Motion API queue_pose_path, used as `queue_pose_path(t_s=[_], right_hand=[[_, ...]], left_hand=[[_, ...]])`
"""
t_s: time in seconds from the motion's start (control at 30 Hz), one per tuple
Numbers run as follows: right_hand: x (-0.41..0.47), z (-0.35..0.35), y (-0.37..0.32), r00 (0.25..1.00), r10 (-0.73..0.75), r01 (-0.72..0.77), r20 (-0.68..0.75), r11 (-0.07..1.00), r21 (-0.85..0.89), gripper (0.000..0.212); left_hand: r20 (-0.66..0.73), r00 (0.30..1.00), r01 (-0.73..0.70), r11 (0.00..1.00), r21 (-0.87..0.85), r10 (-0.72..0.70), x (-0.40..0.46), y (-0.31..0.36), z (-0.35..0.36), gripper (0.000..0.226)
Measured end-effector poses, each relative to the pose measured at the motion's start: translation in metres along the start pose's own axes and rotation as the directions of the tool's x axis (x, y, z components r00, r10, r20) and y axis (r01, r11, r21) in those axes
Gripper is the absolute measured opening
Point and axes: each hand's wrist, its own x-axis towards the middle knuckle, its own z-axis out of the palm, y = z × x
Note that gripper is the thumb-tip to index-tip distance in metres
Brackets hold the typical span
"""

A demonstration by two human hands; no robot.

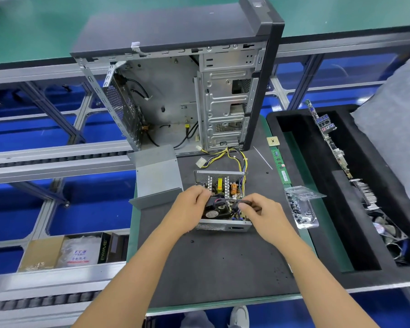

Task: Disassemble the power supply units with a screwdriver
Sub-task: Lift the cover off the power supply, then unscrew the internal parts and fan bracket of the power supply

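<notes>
Head view shows you're maybe halfway: the power supply [223, 200] sits open on the desk [218, 263] right in front of you, its metal cover [156, 172] already off and lying just to its left. Board, fan [217, 207] and wires are still inside. Your left hand [192, 204] grips the fan; your right hand [262, 213] pinches a dark handle, probably the screwdriver [244, 201]. The box's long axis runs away from you, cable bundle [232, 157] pointing toward the computer case [223, 95].

"PRIME" on black box [104, 250], blurred red-blue print on plastic bag [81, 253]
</notes>
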Motion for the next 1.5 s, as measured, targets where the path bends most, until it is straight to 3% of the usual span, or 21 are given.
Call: queue_pose_path(t_s=[0.17,0.3,0.37,0.5,0.57,0.67,0.8,0.9,1.07,1.17,1.3,1.4,1.5], right_hand=[[0.001,0.007,-0.016,0.999,-0.027,0.021,0.046,0.993,0.112,0.015],[0.009,0.012,-0.026,0.997,-0.068,0.071,-0.033,0.994,0.079,0.020],[0.013,0.017,-0.033,0.994,-0.090,0.096,-0.060,0.991,0.094,0.022],[0.012,0.025,-0.051,0.987,-0.137,0.154,-0.089,0.962,0.224,0.033],[0.012,0.025,-0.052,0.981,-0.122,0.159,-0.154,0.953,0.258,0.039],[0.012,0.020,-0.039,0.969,-0.016,0.084,-0.248,0.961,0.265,0.031],[0.013,0.012,-0.006,0.936,0.101,-0.038,-0.336,0.981,0.189,0.023],[0.013,0.007,0.017,0.908,0.143,-0.127,-0.393,0.990,0.066,0.023],[0.009,0.004,0.045,0.891,0.113,-0.259,-0.440,0.922,-0.288,0.030],[0.008,0.004,0.049,0.882,0.161,-0.336,-0.442,0.874,-0.351,0.040],[0.007,-0.001,0.055,0.921,0.199,-0.335,-0.334,0.843,-0.421,0.046],[0.007,-0.001,0.059,0.955,0.222,-0.293,-0.197,0.813,-0.504,0.044],[0.009,-0.002,0.057,0.959,0.212,-0.278,-0.186,0.818,-0.504,0.032]], left_hand=[[-0.038,0.999,0.031,0.990,-0.136,-0.037,-0.004,-0.002,-0.002,0.033],[-0.009,1.000,-0.005,0.975,-0.220,0.003,-0.010,0.000,-0.002,0.019],[0.004,0.999,-0.050,0.984,-0.173,0.052,-0.014,-0.002,-0.004,0.014],[-0.193,0.975,-0.147,0.969,-0.201,0.108,-0.004,-0.002,-0.029,0.015],[-0.317,0.948,-0.135,0.946,-0.295,0.036,0.009,-0.005,-0.049,0.012],[-0.431,0.884,-0.013,0.913,-0.408,-0.180,0.035,-0.025,-0.080,0.007],[-0.336,0.823,0.195,0.784,-0.589,-0.457,0.071,-0.063,-0.106,0.025],[-0.342,0.786,0.323,0.814,-0.482,-0.515,0.092,-0.084,-0.111,0.029],[-0.337,0.834,0.419,0.898,-0.132,-0.438,0.104,-0.098,-0.101,0.021],[-0.313,0.848,0.456,0.890,0.016,-0.428,0.109,-0.103,-0.092,0.030],[-0.337,0.825,0.473,0.881,-0.029,-0.454,0.110,-0.100,-0.080,0.037],[-0.380,0.852,0.442,0.884,0.155,-0.359,0.106,-0.090,-0.069,0.040],[-0.491,0.864,0.294,0.905,0.308,-0.113,0.094,-0.067,-0.058,0.037]])
